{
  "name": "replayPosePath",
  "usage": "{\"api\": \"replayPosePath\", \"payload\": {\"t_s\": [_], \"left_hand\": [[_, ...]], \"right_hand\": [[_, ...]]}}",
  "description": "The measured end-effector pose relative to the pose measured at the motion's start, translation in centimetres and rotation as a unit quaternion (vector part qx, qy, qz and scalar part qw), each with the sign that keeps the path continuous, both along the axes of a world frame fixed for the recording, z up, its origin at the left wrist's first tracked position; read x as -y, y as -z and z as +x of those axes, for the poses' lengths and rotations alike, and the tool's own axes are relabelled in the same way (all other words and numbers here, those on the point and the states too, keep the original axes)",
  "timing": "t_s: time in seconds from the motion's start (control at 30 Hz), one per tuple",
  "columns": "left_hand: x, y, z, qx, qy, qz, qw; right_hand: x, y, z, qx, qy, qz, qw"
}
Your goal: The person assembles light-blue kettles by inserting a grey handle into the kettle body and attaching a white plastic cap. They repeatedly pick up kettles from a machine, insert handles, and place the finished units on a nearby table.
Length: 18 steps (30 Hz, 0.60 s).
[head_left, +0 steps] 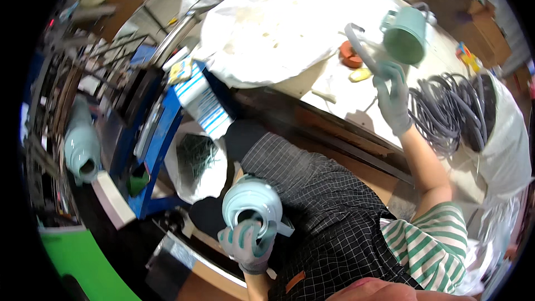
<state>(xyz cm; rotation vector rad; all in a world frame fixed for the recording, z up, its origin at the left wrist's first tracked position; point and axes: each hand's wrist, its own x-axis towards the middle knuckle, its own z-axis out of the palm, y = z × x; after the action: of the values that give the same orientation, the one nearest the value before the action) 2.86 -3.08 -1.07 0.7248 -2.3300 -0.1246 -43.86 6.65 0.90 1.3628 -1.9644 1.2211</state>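
Observation:
My left hand (248,243), in a pale glove with light-green fingertips, is closed on the rim of a light-blue rounded housing (253,195). The housing rests at my lap with its round opening towards me, and a few fingers reach into that opening. My right hand (393,100), in a matching glove, is raised over the edge of the white table. Its fingers are closed round the lower end of a curved grey strip (361,47), which bends over at the top. Just beyond this hand stands a mint-green cup-shaped container (405,39).
On the table (312,97) are a white bag (262,33) of small pale pieces, an orange-red ring (351,54), a yellow piece (360,74) and coiled grey cords (448,111). A bag of thin metal pieces (196,161) stands beside a blue machine frame (161,145). Another light-blue housing (82,147) sits left.

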Motion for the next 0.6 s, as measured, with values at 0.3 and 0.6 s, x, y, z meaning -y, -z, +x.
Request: {"api": "replayPosePath", "payload": {"t_s": [0.3, 0.6], "left_hand": [[4.9, -3.3, 3.3, -0.156, -0.126, 0.026, 0.979], [4.5, 0.8, 9.6, -0.587, -0.156, 0.273, 0.746]], "right_hand": [[10.9, -3.6, 19.4, 0.270, -0.474, -0.101, 0.832], [13.5, -3.2, 29.5, 0.100, -0.627, 0.192, 0.748]]}}
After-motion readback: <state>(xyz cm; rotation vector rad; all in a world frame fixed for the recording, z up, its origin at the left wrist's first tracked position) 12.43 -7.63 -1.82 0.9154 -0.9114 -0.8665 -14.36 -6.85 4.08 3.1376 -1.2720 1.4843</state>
